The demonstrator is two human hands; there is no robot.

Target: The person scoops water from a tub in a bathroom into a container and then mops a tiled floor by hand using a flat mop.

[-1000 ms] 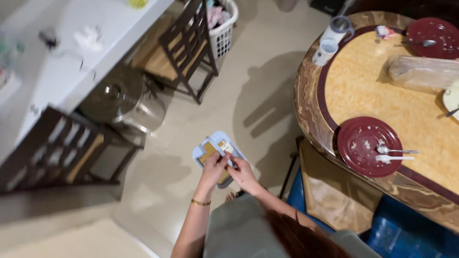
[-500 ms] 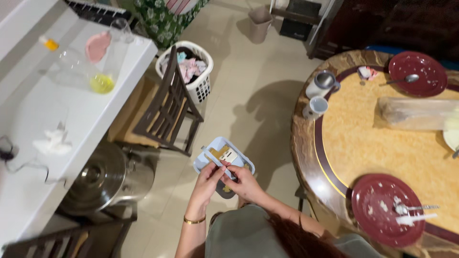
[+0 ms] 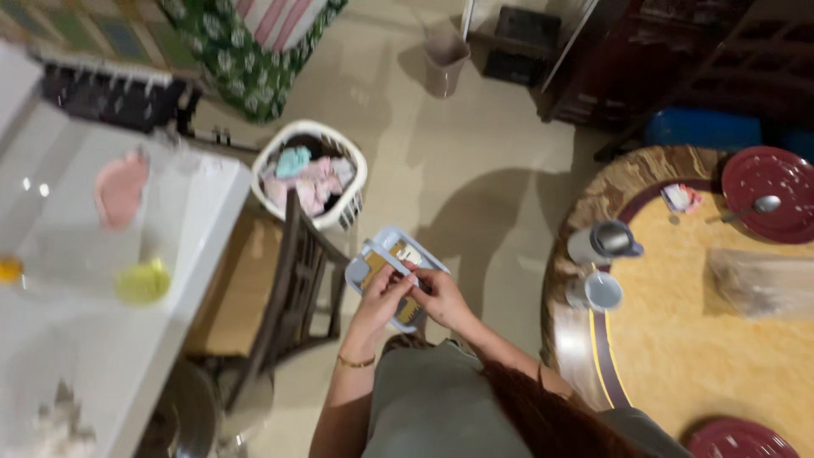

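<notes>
I hold a small pale blue rectangular container [image 3: 380,246] in front of my body, with yellowish and white contents inside. My left hand [image 3: 379,297] grips its near left side, fingers curled over the rim. My right hand [image 3: 437,295] grips the near right side, fingertips reaching into the container. A gold bracelet [image 3: 355,362] circles my left wrist. The frame is blurred, so what my fingertips pinch cannot be made out.
A dark wooden chair [image 3: 288,293] stands left of my hands beside a white counter [image 3: 93,339]. A white laundry basket [image 3: 310,174] sits ahead. The round table [image 3: 721,339] at right carries a jug [image 3: 604,242], a mug [image 3: 595,291], red plates [image 3: 767,203] and a plastic bag [image 3: 763,284].
The view has swung forward and left. The table has slid right, the lower red plate is nearly out of view. My hands stay on the blue container.
</notes>
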